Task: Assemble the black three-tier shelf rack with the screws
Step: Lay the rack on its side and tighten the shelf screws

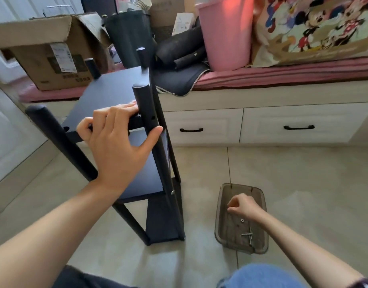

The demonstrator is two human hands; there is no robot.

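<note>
The black three-tier shelf rack [108, 94] stands on the tiled floor, with round black posts at its corners. My left hand [116, 138] grips the front edge of the top shelf, fingers over the board and thumb against the near right post [146, 113], which shows small screw holes. My right hand [242, 205] is down inside a translucent grey tray [221, 223] on the floor, fingers curled; whether it pinches anything is hidden. A washer [242, 220] and a few silver screws [249, 235] lie in the tray near that hand.
A window bench with white drawers [293, 125] runs behind the rack. On it sit a cardboard box [50, 53], a pink bin [226, 34], black rolled items [183, 48] and a cartoon-print bag [316, 23]. My knees are at the bottom edge.
</note>
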